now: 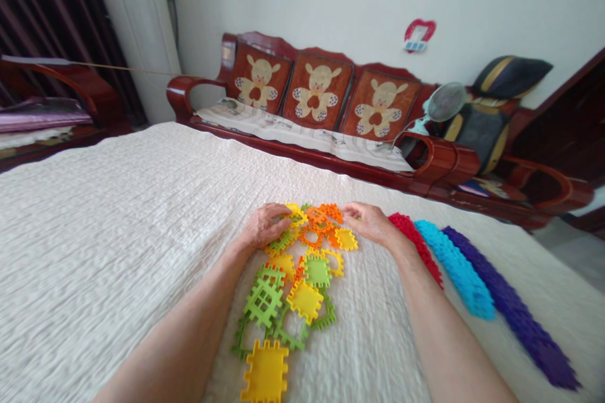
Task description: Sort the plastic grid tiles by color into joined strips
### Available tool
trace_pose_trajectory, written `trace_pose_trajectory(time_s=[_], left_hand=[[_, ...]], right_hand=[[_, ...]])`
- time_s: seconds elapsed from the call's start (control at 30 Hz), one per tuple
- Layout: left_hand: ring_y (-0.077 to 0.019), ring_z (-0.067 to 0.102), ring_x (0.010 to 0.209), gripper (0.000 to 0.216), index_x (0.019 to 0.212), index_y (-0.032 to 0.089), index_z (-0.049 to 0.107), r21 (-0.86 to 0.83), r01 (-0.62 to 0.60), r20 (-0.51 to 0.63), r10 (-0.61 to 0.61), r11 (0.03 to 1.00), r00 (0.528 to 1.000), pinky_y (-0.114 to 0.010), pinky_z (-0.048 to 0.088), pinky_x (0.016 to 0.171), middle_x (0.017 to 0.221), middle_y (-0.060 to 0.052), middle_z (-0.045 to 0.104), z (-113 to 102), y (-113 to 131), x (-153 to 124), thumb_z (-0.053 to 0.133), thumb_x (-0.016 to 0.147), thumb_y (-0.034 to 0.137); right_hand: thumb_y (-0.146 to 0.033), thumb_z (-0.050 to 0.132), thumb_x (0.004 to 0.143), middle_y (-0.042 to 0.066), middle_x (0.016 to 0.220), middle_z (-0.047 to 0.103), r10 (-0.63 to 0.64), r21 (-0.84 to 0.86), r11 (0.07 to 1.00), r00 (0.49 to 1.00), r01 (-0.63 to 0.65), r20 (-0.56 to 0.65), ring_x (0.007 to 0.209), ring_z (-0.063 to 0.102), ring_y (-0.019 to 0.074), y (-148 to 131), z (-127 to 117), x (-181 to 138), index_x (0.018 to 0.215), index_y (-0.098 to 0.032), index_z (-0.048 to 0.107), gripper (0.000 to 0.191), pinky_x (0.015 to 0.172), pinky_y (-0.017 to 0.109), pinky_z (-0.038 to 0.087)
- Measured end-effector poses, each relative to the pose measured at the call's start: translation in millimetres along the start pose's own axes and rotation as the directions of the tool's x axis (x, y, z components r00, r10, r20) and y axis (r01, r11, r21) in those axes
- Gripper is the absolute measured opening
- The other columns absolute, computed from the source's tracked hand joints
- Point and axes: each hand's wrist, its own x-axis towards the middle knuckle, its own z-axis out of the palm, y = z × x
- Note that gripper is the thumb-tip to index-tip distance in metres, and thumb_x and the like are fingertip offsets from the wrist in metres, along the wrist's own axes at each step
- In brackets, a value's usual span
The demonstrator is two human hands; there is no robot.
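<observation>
Notched plastic squares (305, 299), yellow, green, orange, heaped loosely on white quilted cover (118, 220), between the forearms; left hand (268, 224) at heap's left side, fingers bent by a yellow square (297, 215); right hand (367, 219) beside orange squares (317, 215), fingers curled; whether either grasps, cannot tell; red (418, 245), blue (456, 271) and purple rows (510, 308) toward cover's right edge; wooden sofa (293, 152) beyond far edge.

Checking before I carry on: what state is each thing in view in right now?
Mixed tiles: scattered, some overlapping
Left hand: at the mixed tiles' far left, grip unclear
Right hand: at their far right, grip unclear
Red tiles: lined up
Blue tiles: lined up
Purple tiles: lined up, longest row
White cover: spread out, wrinkled
Cushions: propped up
Fan: upright, running or not unclear
</observation>
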Motion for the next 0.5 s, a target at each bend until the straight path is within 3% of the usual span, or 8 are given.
trace_pose_trajectory(time_s=[0.07, 0.2, 0.37, 0.5], left_hand=[[-0.0205, 0.065, 0.104, 0.026, 0.099, 0.022, 0.072, 0.014, 0.036, -0.013, -0.036, 0.999, 0.999, -0.033, 0.048, 0.098, 0.108, -0.005, 0.072, 0, 1, 1, 0.056, 0.081, 0.030], [-0.0195, 0.067, 0.097, 0.025, 0.098, 0.020, 0.073, 0.086, 0.116, -0.097, -0.108, 0.989, 0.989, -0.031, 0.051, 0.092, 0.106, -0.006, 0.072, 2, 0, 2, 0.055, 0.081, 0.027], [-0.0192, 0.068, 0.092, 0.027, 0.098, 0.018, 0.072, 0.133, 0.153, -0.175, -0.129, 0.979, 0.976, -0.031, 0.052, 0.088, 0.104, -0.007, 0.072, 5, -1, 3, 0.051, 0.082, 0.022], [-0.0185, 0.068, 0.091, 0.027, 0.096, 0.019, 0.073, 0.143, 0.146, -0.179, -0.119, 0.979, 0.977, -0.030, 0.052, 0.088, 0.102, -0.006, 0.073, 4, 0, 3, 0.049, 0.083, 0.022]], right_hand=[[-0.025, 0.056, 0.082, 0.007, 0.095, 0.069, -0.079, 0.048, 0.996, 0.996, 0.077, 0.043, 0.085, 0.065, 0.0182, -19, 3, -3, 0.101, -0.017, 0.068, 0.024, 0.080, 0.030, 0.049], [-0.029, 0.071, 0.073, 0.009, 0.109, 0.065, -0.195, -0.014, 0.980, 0.977, 0.197, 0.088, 0.095, 0.062, 0.0213, -37, 18, -9, 0.115, -0.018, 0.064, 0.043, 0.084, 0.034, 0.047], [-0.016, 0.062, 0.076, 0.009, 0.101, 0.067, -0.192, -0.037, 0.980, 0.980, 0.194, 0.042, 0.090, 0.062, 0.0195, -30, 29, -5, 0.103, -0.017, 0.068, 0.027, 0.083, 0.033, 0.047], [-0.007, 0.053, 0.071, 0.003, 0.085, 0.069, -0.128, 0.057, 0.990, 0.992, 0.128, -0.011, 0.074, 0.062, 0.0140, -20, 27, -1, 0.092, -0.018, 0.068, 0.028, 0.073, 0.027, 0.048]])
